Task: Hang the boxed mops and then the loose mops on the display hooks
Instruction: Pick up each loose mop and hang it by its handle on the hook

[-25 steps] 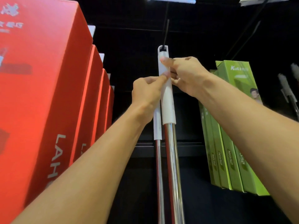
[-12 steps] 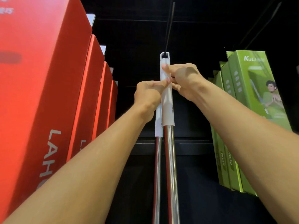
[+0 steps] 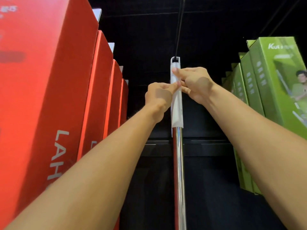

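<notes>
A loose mop with a white grip (image 3: 177, 112) and a chrome pole (image 3: 179, 171) hangs upright in the middle, its top loop on a thin black display hook (image 3: 179, 29). My left hand (image 3: 158, 97) pinches the white grip from the left. From the right, my right hand (image 3: 194, 83) holds the same grip a little higher, fingertips on its front. A second mop behind it is almost fully hidden. Red boxed mops (image 3: 49, 90) hang in a row on the left.
Green boxed mops (image 3: 269, 90) hang in a row on the right. A black back panel and a dark shelf edge (image 3: 207, 143) lie behind the pole. Another thin black hook (image 3: 280, 15) slants at the upper right.
The view has shifted, so the mop top sits lower in frame. The second mop pole, earlier visible left of the front one, is now lined up behind it. Both hands keep their hold.
</notes>
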